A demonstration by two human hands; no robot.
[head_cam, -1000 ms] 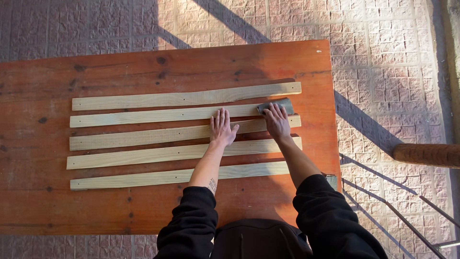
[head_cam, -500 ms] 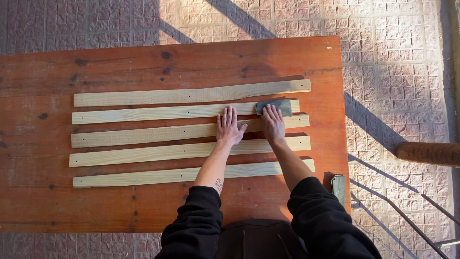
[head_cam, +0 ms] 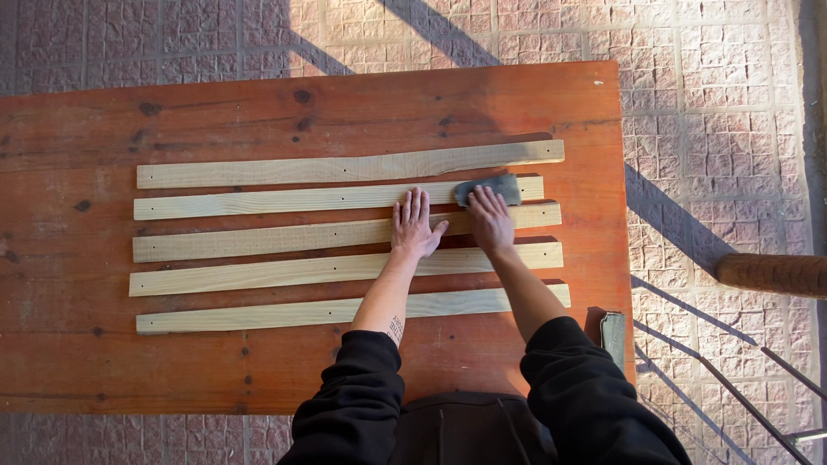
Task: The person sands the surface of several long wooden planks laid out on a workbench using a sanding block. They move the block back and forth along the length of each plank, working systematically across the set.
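Right hand [head_cam: 489, 220] presses a grey sanding block [head_cam: 488, 189] flat on the second slat [head_cam: 293, 201], near its end; left hand [head_cam: 415, 226] lies open, steadying. Four slats look untouched.

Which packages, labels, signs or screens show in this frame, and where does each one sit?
None in view: no package, label, sign or screen.
Only bare things show: five pale wooden slats laid side by side on a reddish wooden table, and a dark grey sanding pad under the right hand, with the left hand flat on the slats beside it.
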